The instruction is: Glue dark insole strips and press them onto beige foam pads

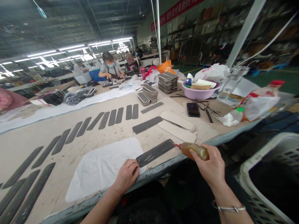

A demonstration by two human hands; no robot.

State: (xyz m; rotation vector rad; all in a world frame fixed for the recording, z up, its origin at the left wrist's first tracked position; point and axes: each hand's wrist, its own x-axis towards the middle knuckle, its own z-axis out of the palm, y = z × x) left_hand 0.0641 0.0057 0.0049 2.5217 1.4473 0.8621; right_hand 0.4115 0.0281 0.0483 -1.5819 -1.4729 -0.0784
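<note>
Bottle [194, 147] | inside right fingers [211, 150], wrapped snugly | dark strip [156, 153] | against left fingers [133, 166], curled, grip unclear

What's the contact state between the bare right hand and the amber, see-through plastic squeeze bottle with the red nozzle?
Touching. The head view shows the right hand gripping the squeeze bottle, thumb along its side.

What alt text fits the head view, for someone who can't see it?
A person's right hand holds a translucent amber bottle with a red nozzle at one end of a dark grey, round-ended flat strip, while the left hand rests at its other end. Around them on the beige-topped worktable lie a white round-cornered sheet and many similar dark strips.
</note>
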